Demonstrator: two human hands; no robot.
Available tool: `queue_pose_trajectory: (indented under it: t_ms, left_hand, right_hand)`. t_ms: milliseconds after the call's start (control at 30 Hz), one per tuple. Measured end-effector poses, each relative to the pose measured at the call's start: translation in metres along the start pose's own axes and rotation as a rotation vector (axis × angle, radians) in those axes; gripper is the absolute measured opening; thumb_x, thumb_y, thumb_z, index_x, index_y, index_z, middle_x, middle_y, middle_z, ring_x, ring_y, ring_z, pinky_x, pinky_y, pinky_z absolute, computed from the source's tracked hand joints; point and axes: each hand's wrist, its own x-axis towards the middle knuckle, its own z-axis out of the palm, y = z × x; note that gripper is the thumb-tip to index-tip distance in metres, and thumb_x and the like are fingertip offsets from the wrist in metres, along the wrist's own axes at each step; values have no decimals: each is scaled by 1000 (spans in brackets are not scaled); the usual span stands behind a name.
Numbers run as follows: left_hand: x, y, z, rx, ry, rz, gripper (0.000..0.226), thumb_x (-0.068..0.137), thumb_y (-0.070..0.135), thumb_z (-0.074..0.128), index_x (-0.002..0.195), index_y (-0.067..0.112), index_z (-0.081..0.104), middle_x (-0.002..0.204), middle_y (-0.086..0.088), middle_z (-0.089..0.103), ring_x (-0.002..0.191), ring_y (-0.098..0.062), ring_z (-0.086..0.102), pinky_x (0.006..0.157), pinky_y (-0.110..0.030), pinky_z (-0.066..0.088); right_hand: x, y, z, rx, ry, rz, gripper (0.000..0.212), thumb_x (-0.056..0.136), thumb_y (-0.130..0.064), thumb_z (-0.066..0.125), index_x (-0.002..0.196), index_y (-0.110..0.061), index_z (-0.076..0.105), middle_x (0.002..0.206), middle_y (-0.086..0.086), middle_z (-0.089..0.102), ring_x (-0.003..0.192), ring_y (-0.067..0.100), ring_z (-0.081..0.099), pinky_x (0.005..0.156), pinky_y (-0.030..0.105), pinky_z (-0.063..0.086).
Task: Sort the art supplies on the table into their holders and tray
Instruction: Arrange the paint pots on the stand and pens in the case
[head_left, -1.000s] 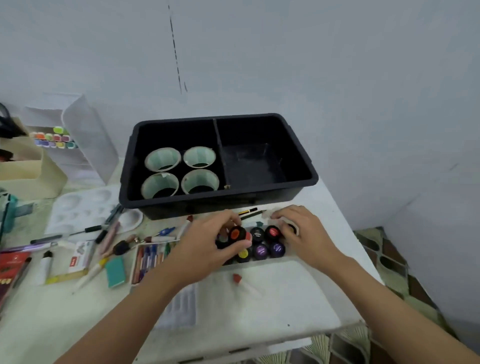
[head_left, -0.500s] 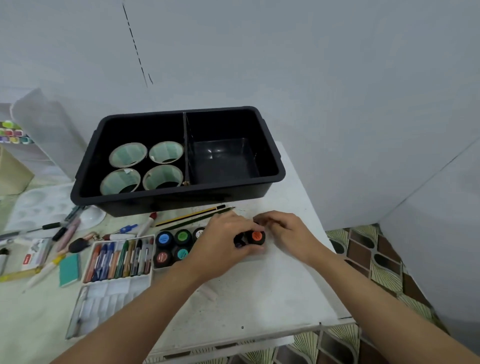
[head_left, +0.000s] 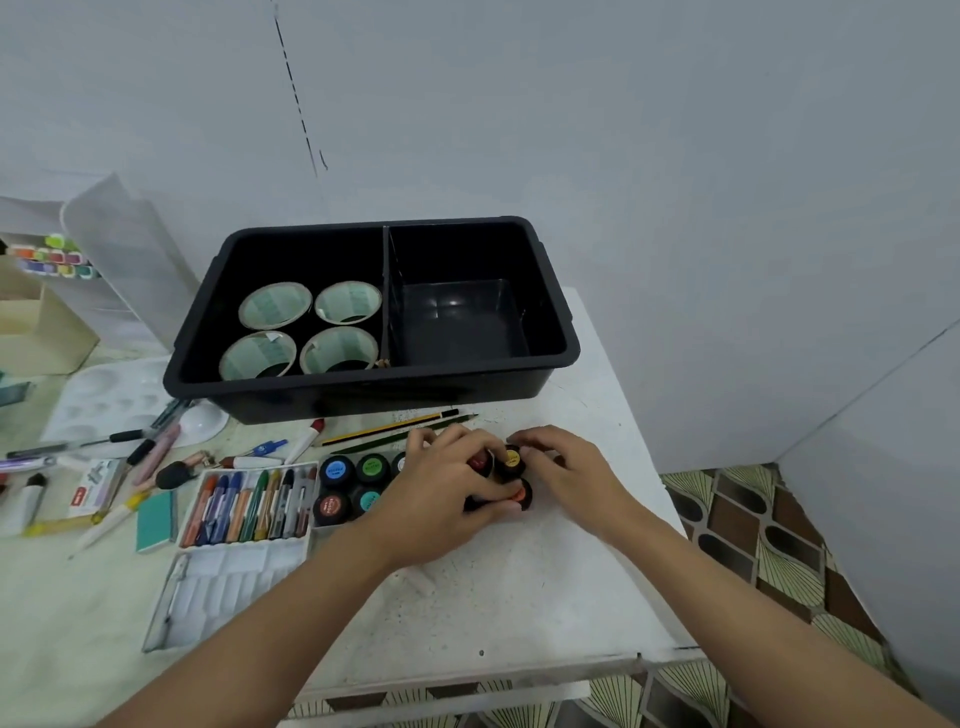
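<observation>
Left hand (head_left: 441, 499) and right hand (head_left: 569, 470) clutch several paint jars (head_left: 511, 460); I fear one slips toward the twelve-o'clock tray (head_left: 415, 397).

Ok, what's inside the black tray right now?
Left compartment: four open round holders, standing upright. Right compartment: bare floor shows. The holders' bottoms are dark, and the tray's near wall hides the floor strip behind it.

Free to pass over the bare near-right part of the table (head_left: 519, 587). Blocked at the far side by the black tray (head_left: 550, 340), with two pencils (head_left: 389, 428) just before its wall. Crowded at the left with paint pots (head_left: 337, 470), a crayon box (head_left: 249, 501) and loose pens (head_left: 156, 447). Open from above into the tray's right compartment; taken up in the left one by four ring holders (head_left: 275, 306).
</observation>
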Motion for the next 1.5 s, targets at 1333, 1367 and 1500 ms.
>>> queue_pose_trajectory:
  t_ms: [1333,1367,1500]
  left_hand:
    - [-74,-50,-22,63,-119,-277,69,103,62,21,160,28,1,167,13,1,150,4,-11,126,-38,0]
    - [-76,-48,-28,10,-90,-278,68,103,60,25,160,28,6,167,14,3,150,3,-7,126,-36,3]
    - [-84,-42,-67,-52,145,-298,37,103,50,41,130,31,56,135,13,53,124,-5,48,103,-28,44]
  right_hand:
    - [-3,-41,60,-962,-183,-197,70,93,-65,-3,152,-41,26,151,-5,43,141,20,35,108,48,33]
    - [-2,-46,60,-911,-172,-193,72,92,-67,-1,151,-39,30,151,-6,43,142,19,35,110,49,31]
    - [4,-81,70,-716,-68,-361,48,101,-55,33,131,-27,57,128,-5,62,120,16,55,103,41,44]
